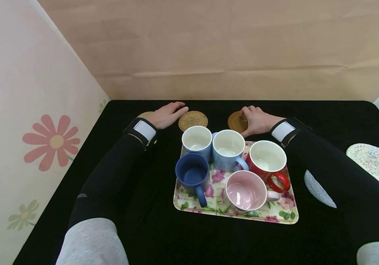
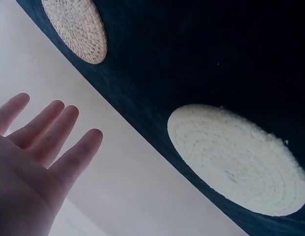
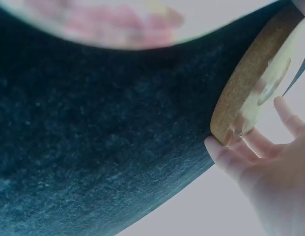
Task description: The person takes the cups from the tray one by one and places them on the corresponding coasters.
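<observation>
My right hand grips a round brown coaster at the back of the table, thumb and fingers at its edge. In the right wrist view, the coaster shows a cork side and a shiny face. My left hand has its fingers extended and holds nothing. It hovers between a woven straw coaster and a pale round coaster, which it mostly hides in the head view. The left wrist view shows that whole pale coaster lying on the black cloth.
A floral tray in front of the hands carries several mugs: two light blue, a dark blue mug, a red mug and a pink mug. A patterned round mat and a grey round piece lie right, the latter partly under the right sleeve.
</observation>
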Demonstrator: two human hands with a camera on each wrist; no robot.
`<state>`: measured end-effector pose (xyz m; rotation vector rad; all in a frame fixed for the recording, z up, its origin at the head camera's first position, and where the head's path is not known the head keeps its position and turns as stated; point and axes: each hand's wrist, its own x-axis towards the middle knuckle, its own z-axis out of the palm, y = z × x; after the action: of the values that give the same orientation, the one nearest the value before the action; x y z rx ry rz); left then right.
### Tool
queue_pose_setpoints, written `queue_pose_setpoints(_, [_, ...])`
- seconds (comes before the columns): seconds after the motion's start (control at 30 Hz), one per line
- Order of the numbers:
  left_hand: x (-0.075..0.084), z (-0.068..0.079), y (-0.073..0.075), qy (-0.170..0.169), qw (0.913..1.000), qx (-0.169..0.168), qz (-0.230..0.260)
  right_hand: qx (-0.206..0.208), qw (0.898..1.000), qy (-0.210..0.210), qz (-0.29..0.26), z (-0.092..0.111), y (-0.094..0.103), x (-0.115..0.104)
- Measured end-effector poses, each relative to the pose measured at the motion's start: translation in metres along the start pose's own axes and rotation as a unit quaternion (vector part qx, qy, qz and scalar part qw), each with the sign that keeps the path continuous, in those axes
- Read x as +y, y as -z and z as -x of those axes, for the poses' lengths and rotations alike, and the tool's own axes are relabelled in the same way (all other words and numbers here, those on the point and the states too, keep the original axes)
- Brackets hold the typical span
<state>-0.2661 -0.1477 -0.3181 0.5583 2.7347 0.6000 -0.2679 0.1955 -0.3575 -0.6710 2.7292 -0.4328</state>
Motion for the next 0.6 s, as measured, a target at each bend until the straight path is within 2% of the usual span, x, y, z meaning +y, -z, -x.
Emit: queue_pose_setpoints(0.6, [-0.0039,0.004,-0.0005,0.005,0.9999,-0.014,0.009,-0.004,1.0,0.006,0.003,-0.0024,0.0013,-0.0012])
